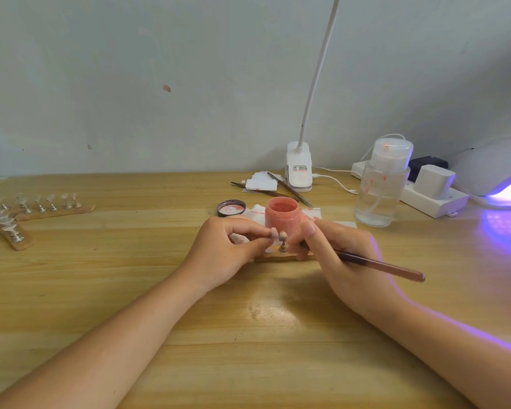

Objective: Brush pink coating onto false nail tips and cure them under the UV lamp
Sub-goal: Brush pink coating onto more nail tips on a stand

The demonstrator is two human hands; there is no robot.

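Brush (pixel 378 264) gripped in right hand (pixel 341 261), bristles hidden, left hand (pixel 227 249) pinching nail tip (pixel 274 232), UV lamp (pixel 496 169) cut off at frame edge.

The room is bright and soft. Purple light spills from the lamp (pixel 496 175) onto the table (pixel 248 335). Edges look bent and a bit blurry.
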